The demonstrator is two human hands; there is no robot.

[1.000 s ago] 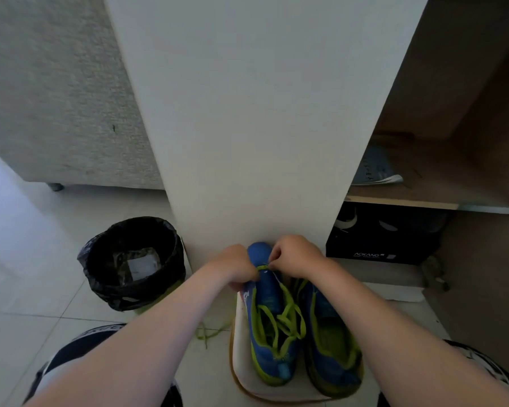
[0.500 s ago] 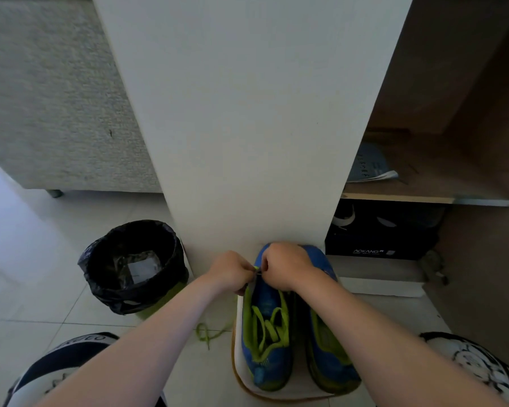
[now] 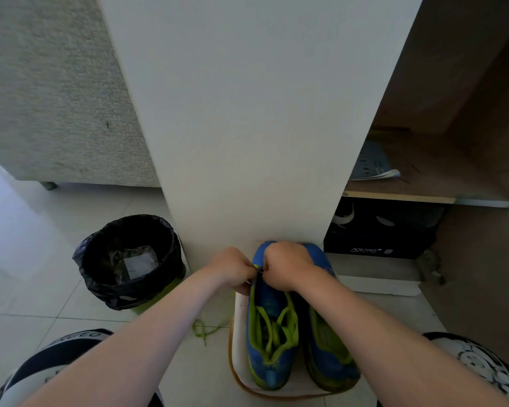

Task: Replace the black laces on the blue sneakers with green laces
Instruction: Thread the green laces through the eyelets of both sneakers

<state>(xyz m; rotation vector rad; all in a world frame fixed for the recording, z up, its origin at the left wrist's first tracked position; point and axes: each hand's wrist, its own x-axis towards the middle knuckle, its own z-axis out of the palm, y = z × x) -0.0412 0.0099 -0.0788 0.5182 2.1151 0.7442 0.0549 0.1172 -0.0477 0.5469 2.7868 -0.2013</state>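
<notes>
We're in a home, by the look of it an entry corner. Pale tiled floor (image 3: 27,259) all around, and a grey fabric sofa (image 3: 50,92) on a short leg at upper left. At lower left, a small bin (image 3: 171,259) lined with a black bag. On the right, an open wooden shelf (image 3: 423,198) carries a booklet (image 3: 373,165), with a black shoe box (image 3: 379,239) beneath. Blue sneakers (image 3: 271,333) sit bottom centre.

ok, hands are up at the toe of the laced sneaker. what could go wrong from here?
1. Left hand and right hand pinch the lace over the sneaker toe, hiding the eyelets; a skipped one may go unseen.
2. Its loops lie slack lower down; a hard pull could leave uneven ends.
3. A loose lace on the floor lies beside the left forearm and could get dragged.
</notes>
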